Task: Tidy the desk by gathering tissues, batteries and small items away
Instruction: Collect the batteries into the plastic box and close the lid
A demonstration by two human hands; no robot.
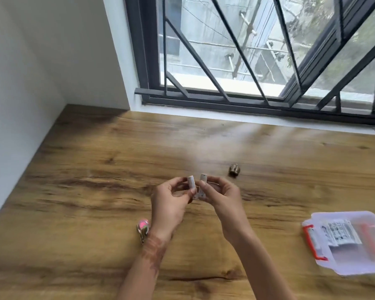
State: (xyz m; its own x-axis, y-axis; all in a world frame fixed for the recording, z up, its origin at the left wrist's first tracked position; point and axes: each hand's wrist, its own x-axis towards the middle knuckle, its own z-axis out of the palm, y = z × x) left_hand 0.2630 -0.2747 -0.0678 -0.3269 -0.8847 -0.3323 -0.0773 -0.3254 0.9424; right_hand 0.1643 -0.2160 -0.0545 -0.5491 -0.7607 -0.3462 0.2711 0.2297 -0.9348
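Reaching in from the near edge of the wood-grain counter, your two bare forearms rise toward the middle of the scene, the left one marked with a reddish-brown pattern above the wrist. Just beside that wrist a small pink trinket lies on the counter, partly hidden by the wrist. Well off to your right sits a clear plastic box with orange clasps, and inside it lies a white packet with dark print. Farther in, your left hand and right hand meet above the counter, almost touching. The left hand's fingers curl narrowly round a white battery, pinching it upright between thumb and fingertips. The right hand pinches a second battery the same way, its top standing clear of the thumb. The two batteries stand side by side, close together and lifted off the counter, and blur hides their markings. Beyond the right hand, apart from it, a small brown object rests on the counter, too blurred to name. At the back the counter meets a white wall on the left and a dark-framed window with slanted metal bars.
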